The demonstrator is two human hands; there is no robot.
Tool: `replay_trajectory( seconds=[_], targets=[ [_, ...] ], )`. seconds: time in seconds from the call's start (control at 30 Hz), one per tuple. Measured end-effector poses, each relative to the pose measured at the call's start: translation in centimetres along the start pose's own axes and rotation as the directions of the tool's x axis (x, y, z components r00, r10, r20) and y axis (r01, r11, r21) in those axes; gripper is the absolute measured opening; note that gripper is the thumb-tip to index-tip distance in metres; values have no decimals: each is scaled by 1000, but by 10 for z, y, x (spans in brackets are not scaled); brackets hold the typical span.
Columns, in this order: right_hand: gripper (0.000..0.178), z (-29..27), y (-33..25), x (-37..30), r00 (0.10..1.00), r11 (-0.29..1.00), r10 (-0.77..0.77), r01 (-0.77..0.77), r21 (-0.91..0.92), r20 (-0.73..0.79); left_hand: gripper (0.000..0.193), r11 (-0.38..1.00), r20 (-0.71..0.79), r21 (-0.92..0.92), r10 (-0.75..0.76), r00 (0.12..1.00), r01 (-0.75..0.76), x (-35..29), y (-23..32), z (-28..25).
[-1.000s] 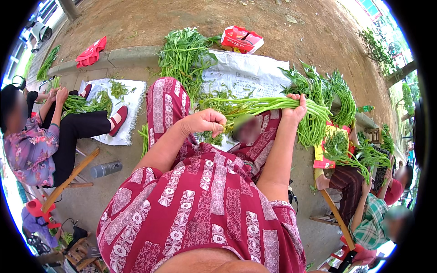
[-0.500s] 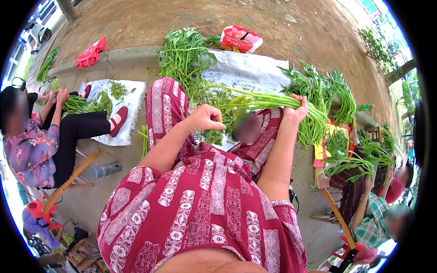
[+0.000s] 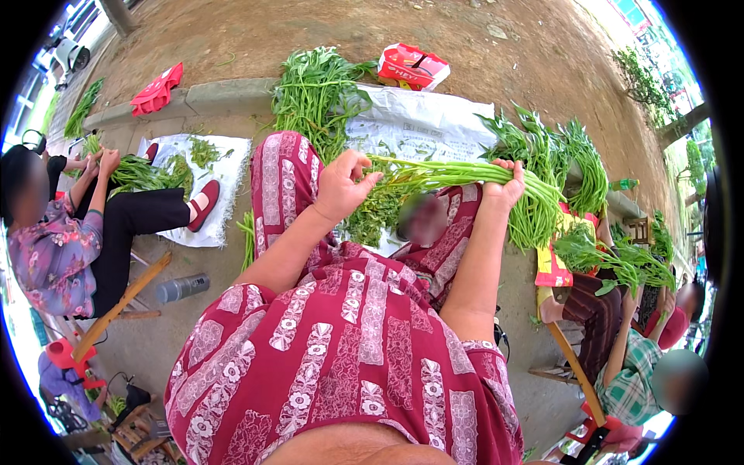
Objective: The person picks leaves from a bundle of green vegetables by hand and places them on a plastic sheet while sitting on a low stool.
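Observation:
My right hand (image 3: 505, 184) is closed round a bunch of long green leafy-vegetable stems (image 3: 449, 172), which reaches across to the left above my knee. My left hand (image 3: 342, 186) is at the bunch's thin left ends, fingers curled, thumb and forefinger apart; whether it touches them is hard to tell. Below lie plucked leaves and scraps (image 3: 364, 221), between my legs. A heap of whole leafy stalks (image 3: 306, 93) lies beyond my left knee. More long stems, a pile of green stalks (image 3: 535, 213), lie beside and under my right hand.
A white sheet (image 3: 418, 108) is spread in front, with a red bag (image 3: 413, 67) past it. On the left, a person (image 3: 58, 232) handles greens over another white sheet (image 3: 225, 163); a grey bottle (image 3: 183, 288) lies nearby. At right, another person (image 3: 635, 372) holds leafy stems.
My left hand has moved up from over the scraps to the bunch's left ends, and its fingers have parted. My right hand keeps its hold. The person at right has shifted their stems.

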State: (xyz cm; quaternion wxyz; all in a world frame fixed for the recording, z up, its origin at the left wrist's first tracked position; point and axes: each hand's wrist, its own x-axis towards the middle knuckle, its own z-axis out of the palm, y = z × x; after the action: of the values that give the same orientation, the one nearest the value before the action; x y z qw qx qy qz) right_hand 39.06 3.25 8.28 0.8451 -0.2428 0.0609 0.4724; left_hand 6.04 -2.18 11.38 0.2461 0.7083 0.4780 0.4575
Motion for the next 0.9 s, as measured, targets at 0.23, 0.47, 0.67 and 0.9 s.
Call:
replay_trajectory(
  seconds=[0.23, 0.47, 0.67, 0.9],
  targets=[
    [15, 4, 5, -4, 1000, 999, -12, 11, -41, -13, 16, 970, 86, 170, 160, 983, -172, 7, -6, 5],
    [15, 6, 5, -5, 999, 998, -29, 27, -60, -24, 6, 972, 81, 143, 176, 981, -186, 4, -8, 9],
    [16, 10, 9, -12, 999, 995, -29, 28, -98, -14, 10, 963, 114, 240, 98, 989, -123, 4, -17, 18],
    [16, 3, 4, -3, 999, 999, -36, 36, 3, 8, 11, 874, 203, 483, -180, 963, 61, -3, -41, 15]
  ],
)
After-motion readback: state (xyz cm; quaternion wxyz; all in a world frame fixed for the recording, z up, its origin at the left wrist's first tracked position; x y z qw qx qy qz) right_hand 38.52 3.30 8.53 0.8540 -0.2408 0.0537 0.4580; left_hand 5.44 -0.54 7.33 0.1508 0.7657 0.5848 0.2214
